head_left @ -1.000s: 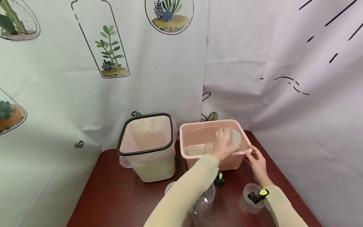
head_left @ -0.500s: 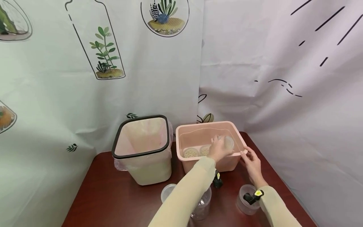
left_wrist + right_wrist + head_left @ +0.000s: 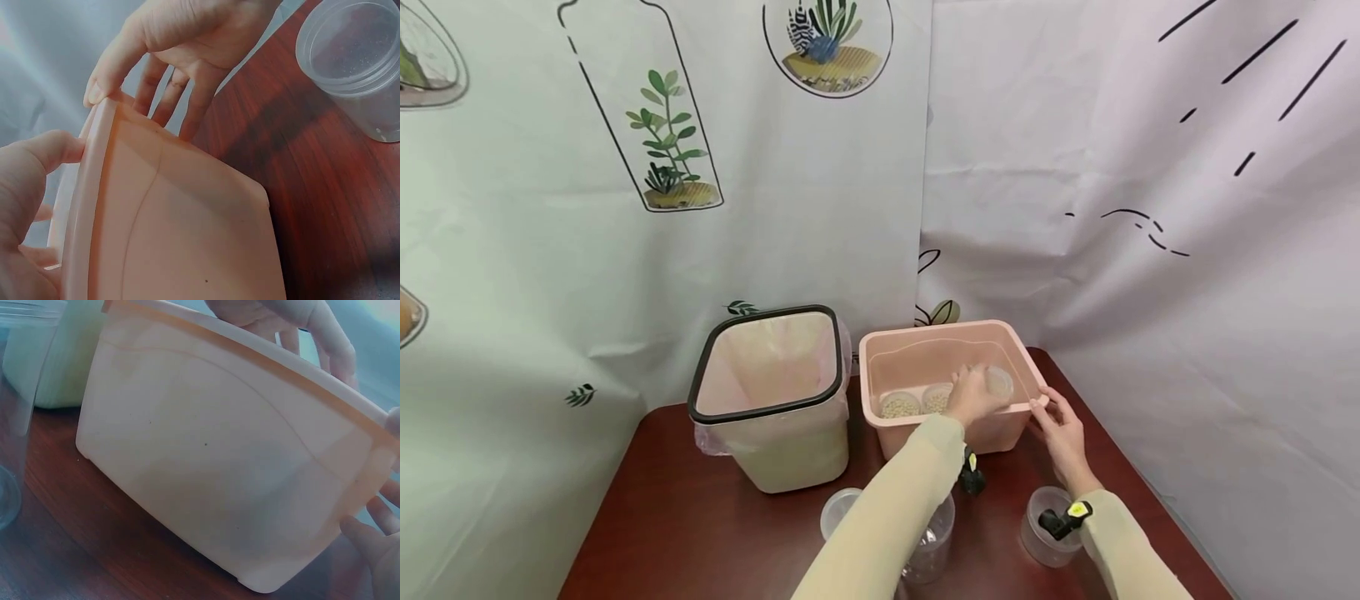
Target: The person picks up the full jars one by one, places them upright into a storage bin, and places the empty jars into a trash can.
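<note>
Left hand, centre-right of the head view, reaches inside the pink tub, fingers curled around a clear cup low beside two bean-filled cups. Right hand pinches the tub's right corner. Advisable: lower the cup upright and keep the tub steadied.

sleeves: long, pale cream, snug knit | wrists: small black device with yellow tab | hands bare
</note>
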A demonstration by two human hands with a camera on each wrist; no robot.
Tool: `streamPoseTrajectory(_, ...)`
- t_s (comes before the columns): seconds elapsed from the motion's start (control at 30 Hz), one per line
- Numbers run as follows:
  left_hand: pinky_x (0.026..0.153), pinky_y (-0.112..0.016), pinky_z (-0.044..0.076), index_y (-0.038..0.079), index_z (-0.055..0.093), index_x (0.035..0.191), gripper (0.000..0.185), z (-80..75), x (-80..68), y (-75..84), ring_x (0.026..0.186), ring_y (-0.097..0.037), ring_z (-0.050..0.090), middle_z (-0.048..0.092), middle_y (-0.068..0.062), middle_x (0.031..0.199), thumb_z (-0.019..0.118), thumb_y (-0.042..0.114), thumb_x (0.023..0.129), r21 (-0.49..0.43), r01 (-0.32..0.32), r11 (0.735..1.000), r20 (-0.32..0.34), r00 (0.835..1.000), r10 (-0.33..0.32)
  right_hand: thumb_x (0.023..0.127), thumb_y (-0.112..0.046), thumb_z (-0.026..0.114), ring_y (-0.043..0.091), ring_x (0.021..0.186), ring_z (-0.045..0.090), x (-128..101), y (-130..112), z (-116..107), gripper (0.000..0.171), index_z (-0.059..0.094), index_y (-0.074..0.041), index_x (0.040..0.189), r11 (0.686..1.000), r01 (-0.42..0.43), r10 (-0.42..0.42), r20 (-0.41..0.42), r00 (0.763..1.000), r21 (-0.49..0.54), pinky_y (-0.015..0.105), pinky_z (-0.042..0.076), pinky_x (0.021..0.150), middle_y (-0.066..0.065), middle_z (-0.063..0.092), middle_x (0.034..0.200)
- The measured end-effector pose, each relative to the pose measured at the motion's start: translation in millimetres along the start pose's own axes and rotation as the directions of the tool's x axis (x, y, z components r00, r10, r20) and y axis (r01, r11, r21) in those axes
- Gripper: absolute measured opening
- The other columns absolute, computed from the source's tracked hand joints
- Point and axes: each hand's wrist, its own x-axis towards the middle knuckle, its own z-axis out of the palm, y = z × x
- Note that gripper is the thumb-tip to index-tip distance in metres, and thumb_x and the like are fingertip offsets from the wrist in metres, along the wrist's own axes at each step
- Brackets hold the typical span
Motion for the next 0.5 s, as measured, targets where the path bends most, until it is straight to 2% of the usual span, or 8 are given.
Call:
streamPoseTrajectory(0.1, 0.086, -0.035, 0.045, 0.01, 0.058, 0.124, 0.052, -4.9, -1.7, -2.8, 0.11, -0.025, 0.05, 0.056, -0.009, 0.118, 0.073, 0.025, 0.077, 0.036, 0.031, 0.999, 0.027, 0.999, -0.032, 0.089, -0.022, 0.064, 0.011, 0.101, 0.055, 19, 40, -12, 0.047, 0.051, -0.017, 0.133, 0.998, 0.056, -0.056, 0.015, 0.998, 0.03, 0.03, 0.053, 0.073, 0.006, 0.053, 0.113)
streamPoseTrajectory(0.17, 0.084, -0.034, 0.046, 0.01, 0.061, 0.121, 0.046, -7.6, -2.3, -4.3, 0.109, -0.023, 0.053, 0.058, -0.007, 0.117, 0.071, 0.024, 0.079, 0.073, 0.039, 0.997, 0.043, 0.998, -0.042, 0.088, -0.024, 0.065, 0.013, 0.103, 0.056, 33, 66, -20, 0.047, 0.052, -0.021, 0.133, 0.997, 0.07, -0.07, 0.014, 0.997, 0.038, 0.028, 0.053, 0.071, 0.006, 0.054, 0.115)
streamPoseTrajectory(0.27, 0.083, -0.033, 0.047, 0.009, 0.062, 0.119, 0.043, -11.4, -2.9, -5.0, 0.108, -0.021, 0.054, 0.058, -0.006, 0.117, 0.069, 0.024, 0.08, 0.106, 0.03, 0.994, 0.069, 0.997, -0.037, 0.086, -0.029, 0.067, 0.013, 0.102, 0.057, 46, 88, -25, 0.048, 0.053, -0.024, 0.132, 0.998, 0.056, -0.056, -0.027, 0.998, 0.01, 0.025, 0.053, 0.07, 0.006, 0.054, 0.114)
streamPoseTrajectory(0.3, 0.082, -0.033, 0.047, 0.01, 0.062, 0.119, 0.043, -12.4, -3.0, -4.9, 0.108, -0.02, 0.054, 0.058, -0.005, 0.117, 0.068, 0.023, 0.079, 0.114, 0.029, 0.993, 0.076, 0.996, -0.038, 0.086, -0.028, 0.067, 0.013, 0.102, 0.057, 48, 92, -26, 0.048, 0.052, -0.024, 0.132, 0.999, 0.054, -0.053, -0.028, 0.998, 0.008, 0.025, 0.053, 0.07, 0.006, 0.053, 0.114)
streamPoseTrajectory(0.33, 0.082, -0.032, 0.047, 0.01, 0.062, 0.12, 0.043, -13.4, -2.8, -4.9, 0.108, -0.02, 0.055, 0.058, -0.005, 0.117, 0.067, 0.022, 0.079, 0.124, 0.024, 0.992, 0.085, 0.996, -0.035, 0.087, -0.025, 0.067, 0.015, 0.103, 0.057, 43, 82, -22, 0.046, 0.054, -0.022, 0.131, 0.997, 0.057, -0.057, -0.004, 0.998, 0.057, 0.028, 0.053, 0.072, 0.008, 0.054, 0.114)
streamPoseTrajectory(0.5, 0.081, -0.031, 0.047, 0.011, 0.062, 0.12, 0.044, -19.9, -2.4, -4.9, 0.108, -0.018, 0.054, 0.058, -0.003, 0.117, 0.067, 0.022, 0.078, 0.141, 0.008, 0.99, 0.101, 0.995, -0.022, 0.088, -0.017, 0.066, 0.015, 0.104, 0.057, 34, 69, -24, 0.046, 0.053, -0.019, 0.132, 0.991, 0.046, -0.05, 0.03, 0.998, 0.128, 0.033, 0.053, 0.074, 0.008, 0.054, 0.113)
